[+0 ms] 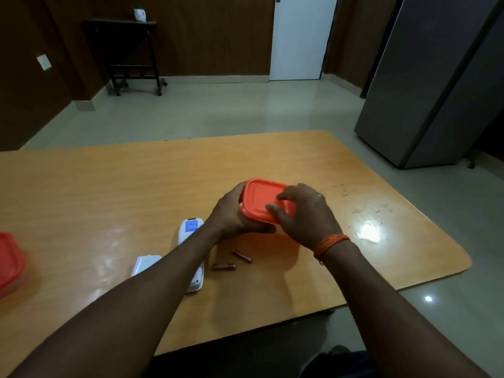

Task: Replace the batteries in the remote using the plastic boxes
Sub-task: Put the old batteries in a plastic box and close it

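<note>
Forearm (169, 268) over remote (191, 227), batteries (231, 261) beside

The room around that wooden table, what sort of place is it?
Probably an office or meeting room: a wooden table on a tiled floor, wood-panelled walls, and a grey cabinet at one side.

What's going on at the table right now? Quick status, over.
Left hand grips box with orange lid; right hand on lid. Two batteries loose beside opened remote. Nothing in the way.
</note>
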